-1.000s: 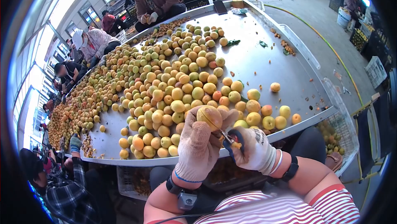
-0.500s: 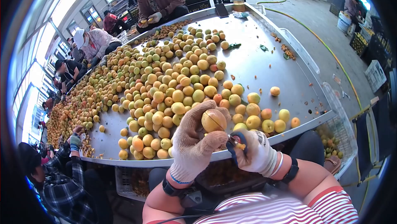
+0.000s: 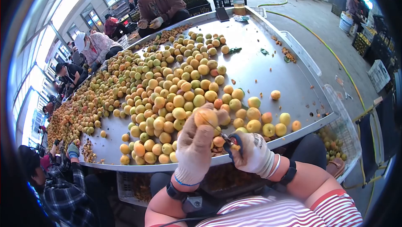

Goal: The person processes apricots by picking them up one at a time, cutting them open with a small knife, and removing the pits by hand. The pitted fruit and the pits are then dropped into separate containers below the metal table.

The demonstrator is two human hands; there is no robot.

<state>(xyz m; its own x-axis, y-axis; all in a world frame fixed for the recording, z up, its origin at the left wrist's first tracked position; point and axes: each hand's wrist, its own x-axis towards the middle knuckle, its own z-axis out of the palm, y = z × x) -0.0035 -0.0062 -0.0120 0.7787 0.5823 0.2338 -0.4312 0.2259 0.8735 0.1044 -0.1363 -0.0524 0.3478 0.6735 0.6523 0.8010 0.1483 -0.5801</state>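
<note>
- Left hand fingers pinch the fruit over the desk, shifted slightly toward 10 o'clock.
- Right hand fingers wrap the tool, its tip at the fruit's 4 o'clock, seemingly within working reach.

The hands wear pale knit gloves, tan over the fingers, the left cuff edged in blue, dark lettering on the right. Both wrists carry black bands; the shirt is red-and-white striped, with red sleeve trim.

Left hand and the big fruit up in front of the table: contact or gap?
Touching. The head view shows the left hand gripping the fruit, gloved fingers curled around its side.
</note>
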